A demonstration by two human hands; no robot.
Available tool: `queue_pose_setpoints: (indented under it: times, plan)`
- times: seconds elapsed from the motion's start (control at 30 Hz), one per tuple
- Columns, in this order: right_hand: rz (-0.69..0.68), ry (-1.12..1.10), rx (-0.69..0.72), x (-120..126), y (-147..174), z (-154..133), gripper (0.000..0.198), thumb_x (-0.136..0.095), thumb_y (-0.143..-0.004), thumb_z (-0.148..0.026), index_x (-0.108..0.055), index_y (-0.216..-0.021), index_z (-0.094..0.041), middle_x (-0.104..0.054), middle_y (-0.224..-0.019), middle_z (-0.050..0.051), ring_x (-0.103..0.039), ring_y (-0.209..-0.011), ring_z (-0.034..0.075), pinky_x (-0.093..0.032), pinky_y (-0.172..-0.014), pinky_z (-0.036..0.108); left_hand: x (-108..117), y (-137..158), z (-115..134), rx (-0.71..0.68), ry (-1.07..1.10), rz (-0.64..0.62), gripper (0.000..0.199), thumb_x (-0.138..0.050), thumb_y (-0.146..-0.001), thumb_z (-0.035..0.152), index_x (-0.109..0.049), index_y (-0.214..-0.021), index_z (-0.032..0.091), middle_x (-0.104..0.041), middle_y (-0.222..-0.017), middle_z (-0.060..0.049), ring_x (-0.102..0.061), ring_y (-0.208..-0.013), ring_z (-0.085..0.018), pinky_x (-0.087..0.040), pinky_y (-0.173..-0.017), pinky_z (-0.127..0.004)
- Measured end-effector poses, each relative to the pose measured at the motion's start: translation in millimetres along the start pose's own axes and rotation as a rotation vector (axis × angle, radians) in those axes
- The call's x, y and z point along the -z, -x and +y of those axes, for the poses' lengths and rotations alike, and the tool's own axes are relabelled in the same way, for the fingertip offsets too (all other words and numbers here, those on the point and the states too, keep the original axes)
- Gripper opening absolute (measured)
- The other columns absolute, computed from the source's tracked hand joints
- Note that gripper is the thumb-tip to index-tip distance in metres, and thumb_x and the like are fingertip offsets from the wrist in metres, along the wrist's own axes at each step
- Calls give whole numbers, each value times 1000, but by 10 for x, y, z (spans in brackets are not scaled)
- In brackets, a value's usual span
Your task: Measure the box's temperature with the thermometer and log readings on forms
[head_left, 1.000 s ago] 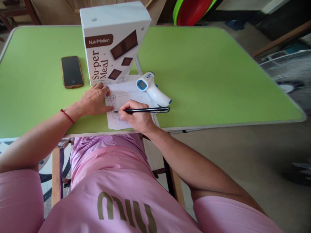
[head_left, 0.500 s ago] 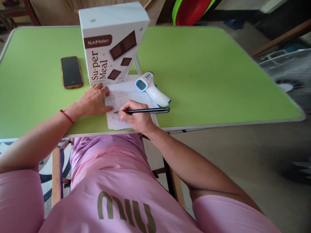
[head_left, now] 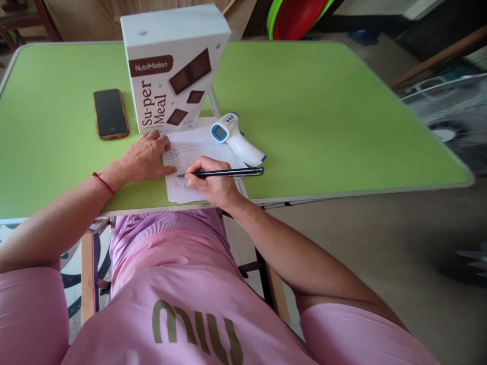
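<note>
A black pen [head_left: 236, 173] is pinched in my right hand [head_left: 216, 185], its tip at the handwriting on a white paper sheet [head_left: 198, 147]. My left hand [head_left: 146, 156] lies open over the sheet's left edge, thumb stretched toward the pen tip and fingers at the foot of the box. That white NutriMotion box [head_left: 177, 66] stands upright just behind the sheet. On the paper's right side rests a white and blue infrared thermometer [head_left: 238, 139], its handle reaching past the sheet onto the table. Part of the writing is hidden by my hands.
The green table [head_left: 304, 111] has a pale rim. A phone [head_left: 111, 114] in a brown case lies left of the box. Beyond the far edge are red and green basins [head_left: 299, 17]. A fan [head_left: 449, 116] stands off to the right.
The whole view has shifted very slightly. Both hands, the pen and the things on the table keep their places relative to one another.
</note>
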State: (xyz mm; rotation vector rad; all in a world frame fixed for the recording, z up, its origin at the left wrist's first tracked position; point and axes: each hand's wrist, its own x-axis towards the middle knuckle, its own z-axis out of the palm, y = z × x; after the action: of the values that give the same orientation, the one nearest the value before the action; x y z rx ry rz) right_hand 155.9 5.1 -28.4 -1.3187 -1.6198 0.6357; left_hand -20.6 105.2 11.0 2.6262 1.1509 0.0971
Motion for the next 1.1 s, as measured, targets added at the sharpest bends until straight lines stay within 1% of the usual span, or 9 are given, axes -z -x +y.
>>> queue_pose_setpoints:
  times: [0.33,0.6,0.87,1.1]
  plan:
    - [19,8,1,-9,8,7,9,-63,-76,-23,-59,-68,-22,-60,-54,-5,-50,-49,10,-39,-49,24,-7,0,-10,-4,-2,3,55,-75,-74,40,-63,-119,10,-59,-123,-19,-61,-116,-37,-50,-101,-47]
    - [34,49,-19,5,12,6,8,-61,-75,-26,-59,-68,-22,-60,-55,-4,-50,-51,11,-40,-51,25,-6,-2,-13,-13,-18,0,54,-74,-75,40,-63,-119,10,-60,-122,-18,-61,-114,-36,-51,-101,-47]
    - [21,3,9,-1,0,-24,10,-59,-75,-27,-55,-66,-23,-57,-53,-5,-47,-48,10,-39,-49,24,-4,5,-12,-11,-5,6,54,-74,-74,41,-63,-118,12,-60,-123,-17,-61,-116,-36,-51,-101,-46]
    - [29,18,20,4,13,-16,9,-60,-74,-26,-56,-67,-23,-58,-53,-5,-47,-47,10,-40,-48,24,6,3,-9,-10,-7,-8,55,-73,-75,41,-63,-119,10,-60,-124,-20,-61,-116,-37,-51,-101,-47]
